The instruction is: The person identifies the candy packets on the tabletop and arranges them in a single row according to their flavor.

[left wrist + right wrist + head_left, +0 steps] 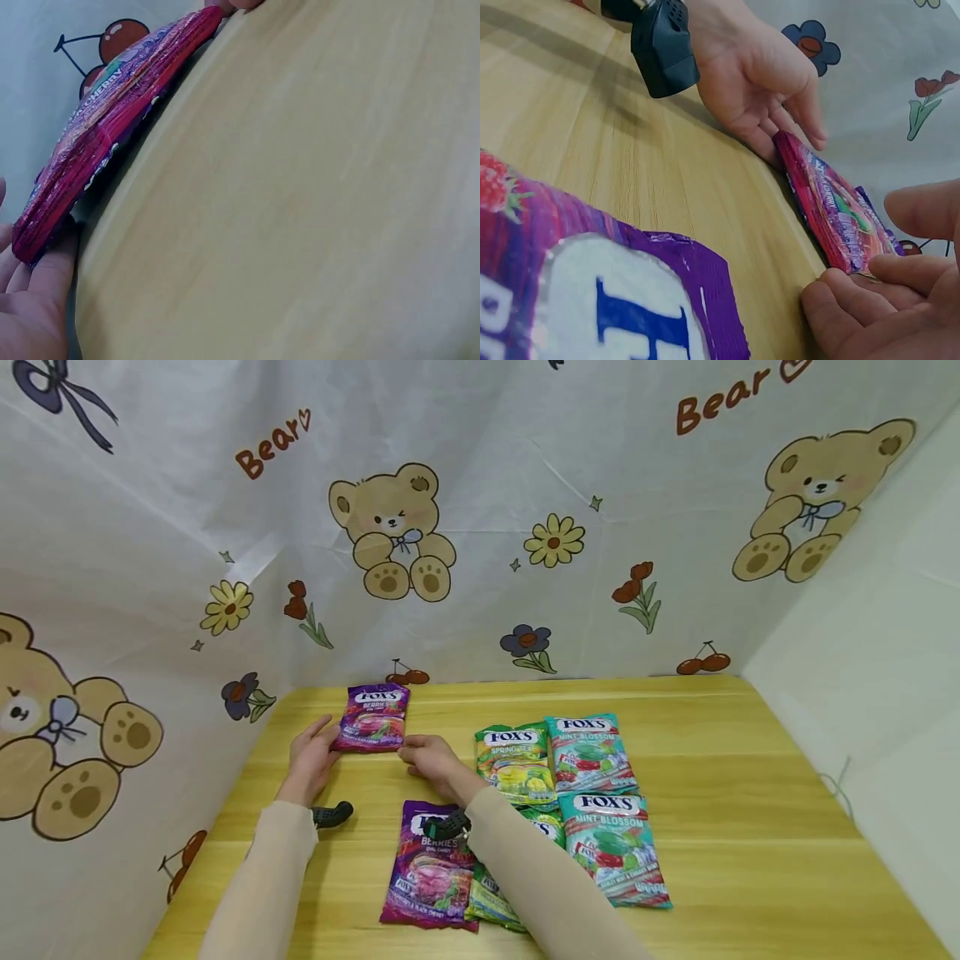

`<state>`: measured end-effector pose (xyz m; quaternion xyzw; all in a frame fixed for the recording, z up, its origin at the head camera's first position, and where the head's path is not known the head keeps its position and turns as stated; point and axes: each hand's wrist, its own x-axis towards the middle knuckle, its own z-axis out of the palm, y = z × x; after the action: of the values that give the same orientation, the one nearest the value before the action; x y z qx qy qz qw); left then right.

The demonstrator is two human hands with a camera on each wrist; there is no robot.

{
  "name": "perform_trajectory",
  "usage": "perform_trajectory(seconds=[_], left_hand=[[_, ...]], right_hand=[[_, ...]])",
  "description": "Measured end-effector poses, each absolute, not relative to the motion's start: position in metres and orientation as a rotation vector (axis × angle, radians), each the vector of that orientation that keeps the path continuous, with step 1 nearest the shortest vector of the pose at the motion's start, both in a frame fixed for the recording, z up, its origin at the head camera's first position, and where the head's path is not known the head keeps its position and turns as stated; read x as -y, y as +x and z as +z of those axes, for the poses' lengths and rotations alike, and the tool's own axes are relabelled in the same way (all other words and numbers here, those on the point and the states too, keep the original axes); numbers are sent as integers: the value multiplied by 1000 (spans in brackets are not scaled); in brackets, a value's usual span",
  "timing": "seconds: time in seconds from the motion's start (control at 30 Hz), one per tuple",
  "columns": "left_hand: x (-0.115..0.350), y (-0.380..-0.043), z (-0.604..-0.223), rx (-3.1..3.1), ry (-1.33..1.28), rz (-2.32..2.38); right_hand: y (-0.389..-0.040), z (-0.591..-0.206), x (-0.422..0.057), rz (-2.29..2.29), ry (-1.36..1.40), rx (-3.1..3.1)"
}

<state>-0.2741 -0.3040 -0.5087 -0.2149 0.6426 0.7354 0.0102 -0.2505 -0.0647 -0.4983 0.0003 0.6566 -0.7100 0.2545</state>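
Note:
A purple candy bag (372, 718) marked FOX'S Berries lies at the back left of the table. My left hand (311, 762) is at its left near corner, with fingers under the edge (45, 289) and the thumb apart from it. At the right near corner, my right hand (438, 764) touches the bag with its fingers; its thumb stands off (926, 214). Dark shadow shows beneath the bag's near edge in the left wrist view. Nearer to me lies a second purple Berries bag (427, 885), partly covered by the right wrist strap.
Right of the hands lie a green Spring Tea bag (513, 764) and two turquoise Mint Blossom bags, one behind (590, 756) and one in front (615, 852). More green packaging (491, 902) is partly hidden by my right forearm. A bear-print cloth (465, 635) hangs behind the wooden table (750, 827).

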Motion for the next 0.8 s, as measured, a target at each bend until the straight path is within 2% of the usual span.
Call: perform_trajectory(seconds=[0.47,0.8], left_hand=[[309,-230,-506,-1901,-868,2378],[302,-194,-503,-1910,-718,2232]], right_hand=[[-227,-476,22,-1930,-153,-1717],[-195,-462,-8,-1971,-222,-1599]])
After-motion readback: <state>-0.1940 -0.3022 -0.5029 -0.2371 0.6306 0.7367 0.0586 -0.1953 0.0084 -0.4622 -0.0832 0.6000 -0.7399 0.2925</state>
